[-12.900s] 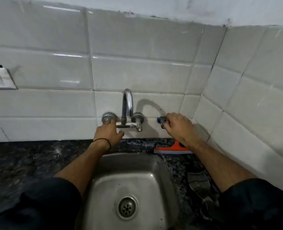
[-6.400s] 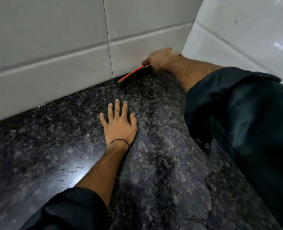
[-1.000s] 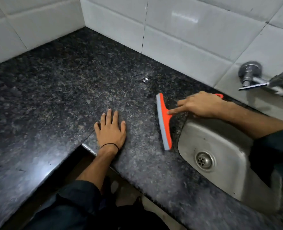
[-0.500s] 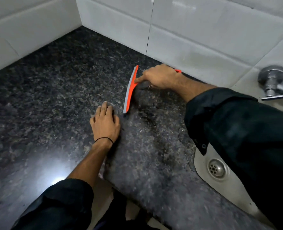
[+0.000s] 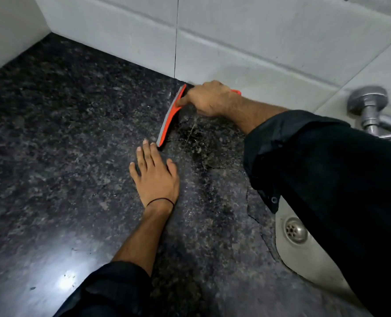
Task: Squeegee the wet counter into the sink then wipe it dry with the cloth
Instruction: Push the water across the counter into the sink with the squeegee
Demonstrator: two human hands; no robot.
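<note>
My right hand [image 5: 209, 98] is gripping the orange plastic squeegee with the grey rubber blade [image 5: 170, 115] at 12 o'clock on the speckled black granite counter [image 5: 59, 124], its far end touching the white tiled wall [image 5: 235, 42]. My left hand [image 5: 154, 177] is lying flat and open, fingertips just beside the blade's near end. The steel sink [image 5: 295, 229] is sitting at 4 o'clock. No lettering is showing anywhere.
</note>
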